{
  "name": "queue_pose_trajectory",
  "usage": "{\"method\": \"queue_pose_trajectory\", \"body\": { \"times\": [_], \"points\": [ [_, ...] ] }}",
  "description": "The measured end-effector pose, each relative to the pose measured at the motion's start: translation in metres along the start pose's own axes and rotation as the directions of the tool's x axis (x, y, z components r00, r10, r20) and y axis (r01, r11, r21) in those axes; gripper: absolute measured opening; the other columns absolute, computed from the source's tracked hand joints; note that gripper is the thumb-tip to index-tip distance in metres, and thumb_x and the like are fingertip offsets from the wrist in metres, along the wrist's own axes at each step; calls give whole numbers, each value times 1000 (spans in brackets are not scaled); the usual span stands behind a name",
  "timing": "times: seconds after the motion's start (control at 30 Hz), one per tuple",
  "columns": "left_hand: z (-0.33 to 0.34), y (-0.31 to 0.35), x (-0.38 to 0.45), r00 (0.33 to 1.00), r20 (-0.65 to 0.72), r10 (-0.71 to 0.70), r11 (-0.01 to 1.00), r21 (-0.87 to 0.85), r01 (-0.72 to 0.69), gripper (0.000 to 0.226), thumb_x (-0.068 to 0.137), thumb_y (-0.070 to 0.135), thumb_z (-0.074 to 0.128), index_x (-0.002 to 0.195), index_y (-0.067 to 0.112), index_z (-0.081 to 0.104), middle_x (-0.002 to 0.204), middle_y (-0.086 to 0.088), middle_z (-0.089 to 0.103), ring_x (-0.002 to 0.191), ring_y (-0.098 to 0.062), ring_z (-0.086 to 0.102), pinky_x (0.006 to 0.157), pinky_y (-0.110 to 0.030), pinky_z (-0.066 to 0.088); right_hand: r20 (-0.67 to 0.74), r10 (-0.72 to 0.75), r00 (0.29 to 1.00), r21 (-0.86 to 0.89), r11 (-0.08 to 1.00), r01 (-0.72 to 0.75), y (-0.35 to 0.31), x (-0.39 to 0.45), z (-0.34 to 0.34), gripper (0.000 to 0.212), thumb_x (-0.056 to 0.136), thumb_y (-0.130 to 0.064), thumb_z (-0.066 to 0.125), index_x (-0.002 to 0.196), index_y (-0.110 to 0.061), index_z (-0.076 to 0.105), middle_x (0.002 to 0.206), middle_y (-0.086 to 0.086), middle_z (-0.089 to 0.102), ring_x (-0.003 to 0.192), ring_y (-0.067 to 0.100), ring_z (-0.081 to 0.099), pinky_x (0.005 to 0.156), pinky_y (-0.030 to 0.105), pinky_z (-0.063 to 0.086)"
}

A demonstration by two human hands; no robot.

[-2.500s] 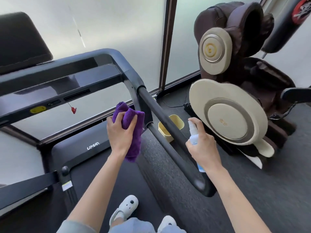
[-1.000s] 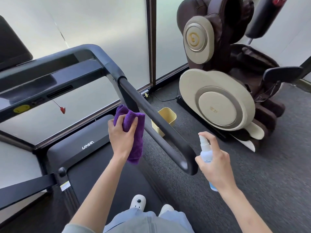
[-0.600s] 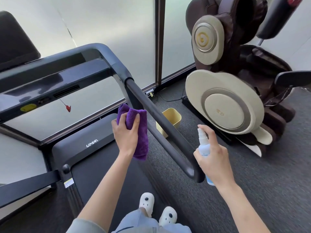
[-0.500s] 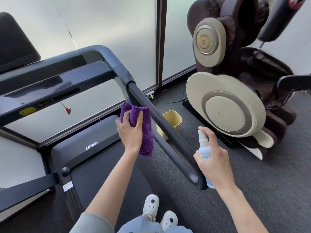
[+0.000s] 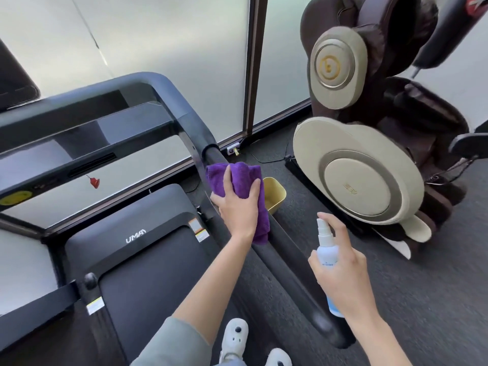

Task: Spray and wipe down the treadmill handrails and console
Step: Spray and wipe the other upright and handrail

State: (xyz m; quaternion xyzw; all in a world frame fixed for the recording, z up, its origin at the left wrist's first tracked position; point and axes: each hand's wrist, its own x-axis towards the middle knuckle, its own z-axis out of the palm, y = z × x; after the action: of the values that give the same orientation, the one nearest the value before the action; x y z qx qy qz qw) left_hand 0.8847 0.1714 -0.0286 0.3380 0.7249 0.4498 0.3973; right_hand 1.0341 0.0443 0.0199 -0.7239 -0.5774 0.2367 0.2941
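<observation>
The black right handrail (image 5: 290, 262) of the treadmill runs from the console frame down toward me. A folded purple cloth (image 5: 239, 180) lies over its upper part, and my left hand (image 5: 237, 207) presses the cloth onto the rail with fingers wrapped over it. To the right of the rail, my right hand (image 5: 343, 276) grips a small white and blue spray bottle (image 5: 327, 249), index finger on the nozzle top. The dark console (image 5: 79, 143) crosses the upper left.
A large brown and beige massage chair (image 5: 364, 165) stands on the right on grey carpet. A small yellow bin (image 5: 274, 194) sits on the floor beyond the rail. The treadmill belt (image 5: 148, 281) is below me, with my white shoes (image 5: 235, 339) on it. Frosted glass walls stand behind.
My left hand carried the purple cloth from beside the handrail onto its upper part. My right hand with the spray bottle stayed to the right of the rail.
</observation>
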Motion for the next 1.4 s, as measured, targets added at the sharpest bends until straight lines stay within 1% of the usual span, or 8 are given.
{"method": "queue_pose_trajectory", "body": {
  "times": [0.23, 0.47, 0.57, 0.63, 0.8, 0.97, 1.2, 1.4],
  "points": [
    [11, 13, 15, 984, -155, -86, 996, 17, 89, 69, 79, 49, 71, 137, 43, 34, 134, -6, 38, 115, -37, 54, 98, -43, 43, 71, -44, 997, 4, 999, 44, -6, 25, 11, 73, 81, -4, 64, 128, -53, 36, 62, 0, 55, 59, 22, 54, 59, 44, 53],
    [0, 38, 67, 981, -177, -74, 990, 107, 94, 66, 81, 45, 71, 136, 36, 35, 137, -11, 35, 113, -39, 54, 95, -41, 42, 81, -119, 990, -2, 993, 120, -8, 49, 17, 73, 79, -3, 63, 129, -48, 36, 78, -3, 62, 61, 22, 53, 63, 39, 50],
    [1, 41, 73, 980, -185, -66, 984, 149, 94, 66, 79, 46, 71, 135, 35, 37, 138, -10, 33, 110, -39, 57, 95, -40, 43, 89, -121, 989, 5, 993, 121, -8, 52, 18, 72, 78, -3, 61, 130, -46, 36, 69, -8, 54, 59, 24, 49, 62, 40, 49],
    [1, 39, 69, 981, -181, -71, 983, 153, 99, 67, 79, 46, 72, 135, 37, 36, 139, -10, 32, 110, -39, 57, 96, -41, 43, 91, -127, 988, 11, 992, 126, -9, 52, 18, 72, 78, -3, 61, 130, -46, 37, 64, -12, 47, 60, 26, 48, 62, 40, 49],
    [2, 29, 23, 987, -135, -91, 991, 89, 103, 71, 77, 40, 74, 137, 40, 35, 135, -9, 36, 109, -36, 56, 93, -37, 42, 70, -167, 983, 32, 986, 165, -6, 53, 12, 72, 78, -2, 62, 133, -43, 38, 66, -10, 49, 56, 18, 46, 61, 36, 46],
    [17, 3, -35, 986, -150, -76, 997, 21, 80, 73, 74, 37, 78, 135, 40, 38, 127, -5, 39, 93, -22, 48, 90, -35, 43, 68, -192, 979, 47, 981, 189, -4, 54, 8, 72, 79, -1, 63, 134, -41, 40, 68, -8, 52, 58, 14, 49, 60, 36, 46],
    [12, 18, 17, 981, -190, -47, 991, 115, 70, 63, 72, 40, 77, 124, 31, 42, 125, -6, 41, 107, -37, 57, 94, -40, 43, 80, -178, 981, 45, 984, 175, 1, 62, 7, 72, 80, -2, 63, 133, -43, 38, 74, -4, 56, 60, 21, 50, 61, 38, 49],
    [-1, 40, 70, 977, -182, -112, 981, 139, 138, 69, 74, 46, 74, 128, 28, 36, 131, -12, 39, 110, -39, 56, 93, -42, 44, 63, -207, 976, 48, 978, 204, 0, 61, 6, 70, 80, -1, 63, 134, -40, 39, 64, -17, 44, 55, 7, 46, 57, 29, 39]
  ]
}}
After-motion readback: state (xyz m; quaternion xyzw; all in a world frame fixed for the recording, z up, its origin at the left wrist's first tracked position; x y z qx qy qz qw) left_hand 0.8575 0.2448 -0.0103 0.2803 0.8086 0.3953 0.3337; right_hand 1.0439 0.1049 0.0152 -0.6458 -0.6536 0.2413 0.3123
